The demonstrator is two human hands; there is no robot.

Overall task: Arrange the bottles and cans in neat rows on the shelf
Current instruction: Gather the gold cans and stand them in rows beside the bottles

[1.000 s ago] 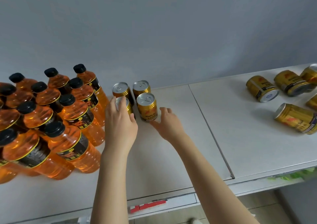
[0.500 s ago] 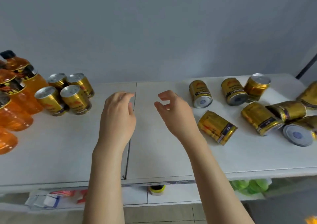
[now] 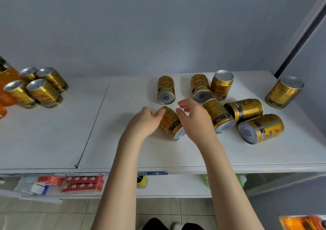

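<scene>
Orange bottles (image 3: pixel 8 76) run off the left edge; the left hand (image 3: pixel 144 122) covers one end of the lying can (image 3: pixel 172 124); red packets (image 3: pixel 81 183) below are blurred.

Glossy gold metal cans (image 3: pixel 261 128) w/ matt white shelf (image 3: pixel 53 138)

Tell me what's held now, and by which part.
Nothing gripped yet. Left hand touches the lying can at its far end; right hand hovers open beside it.
</scene>
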